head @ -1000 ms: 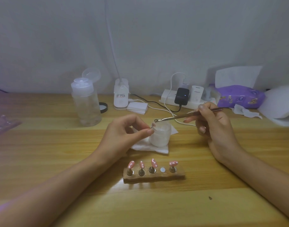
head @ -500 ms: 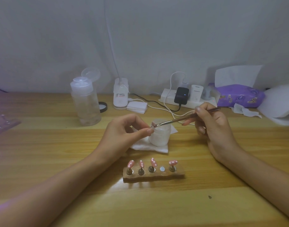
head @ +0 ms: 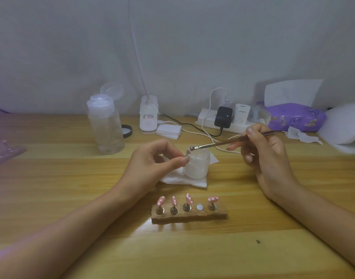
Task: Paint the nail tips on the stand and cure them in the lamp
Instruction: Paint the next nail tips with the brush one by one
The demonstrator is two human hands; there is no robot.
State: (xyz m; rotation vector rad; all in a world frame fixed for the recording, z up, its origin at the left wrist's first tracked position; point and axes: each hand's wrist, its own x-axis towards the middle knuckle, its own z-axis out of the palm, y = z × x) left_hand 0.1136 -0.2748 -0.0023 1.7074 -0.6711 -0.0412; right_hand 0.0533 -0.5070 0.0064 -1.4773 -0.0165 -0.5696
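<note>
A wooden stand (head: 189, 215) lies near me on the table, with several pink, white-dotted nail tips (head: 188, 198) on metal pegs and one bare magnet spot (head: 200, 207). My left hand (head: 152, 164) pinches a small nail tip on its peg (head: 187, 153) between thumb and forefinger, right in front of a frosted white jar (head: 196, 167). My right hand (head: 263, 156) holds a thin brush (head: 218, 144); its bristle end sits at the held tip, above the jar's rim.
The jar stands on a white wipe (head: 184, 180). Behind are a clear pump bottle (head: 105, 127), a white lamp base (head: 148, 117), a stack of cotton pads (head: 168, 131), a power strip with chargers (head: 222, 117), a purple tissue pack (head: 293, 117) and a white object (head: 345, 127) at right.
The brush tip dipped down to the held nail tip half a second ago, then rose slightly again. My left hand has stayed in place.
</note>
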